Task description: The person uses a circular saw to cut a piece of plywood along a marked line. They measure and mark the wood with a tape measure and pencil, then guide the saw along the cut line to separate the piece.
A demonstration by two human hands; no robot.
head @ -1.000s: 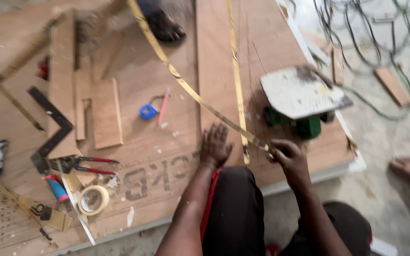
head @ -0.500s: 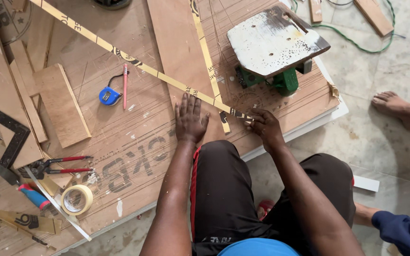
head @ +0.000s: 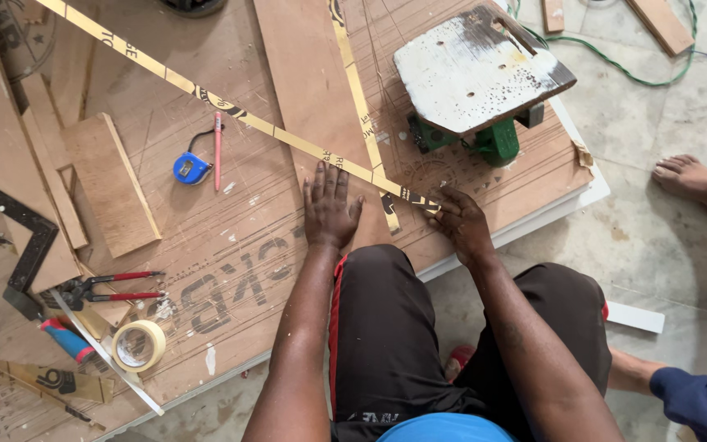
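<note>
The left hand [head: 329, 209] lies flat, fingers spread, palm down on the plywood sheet [head: 231, 245], grasping nothing; its fingertips reach up to the long yellow strip [head: 231, 110] that runs diagonally across the sheet. The right hand [head: 461, 223] is curled over the strip's near end, pinching it against the board close to the sheet's edge. A second yellow strip [head: 362, 106] crosses under the first near the hands. Judging from this, the long strip looks laid out and pressed down at the near end only, and no cut shows on it. Just above the right hand stands a green power saw [head: 484, 82] with a pale base plate. A blue tape measure [head: 191, 168] and red pencil [head: 218, 151] lie to the left, well apart.
</note>
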